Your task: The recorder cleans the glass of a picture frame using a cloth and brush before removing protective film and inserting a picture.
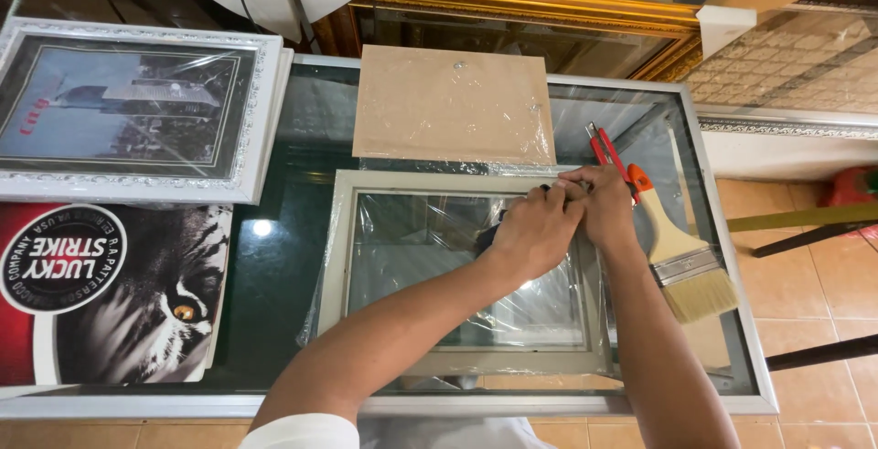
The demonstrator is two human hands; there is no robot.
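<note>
**Glazed frame worked at its upper right corner**

A pale picture frame (457, 271), loosely wrapped in clear film, lies flat on the glass-topped table (274, 257). Both hands are closed at its upper right corner: the left hand (532, 229) curls over a small dark object, hardly visible, and the right hand (605, 204) is pressed beside it. The pane is judged fragile and the film slippery; the stiff side rails are judged safest for gripping. A paintbrush (681, 257) lies just right
</note>
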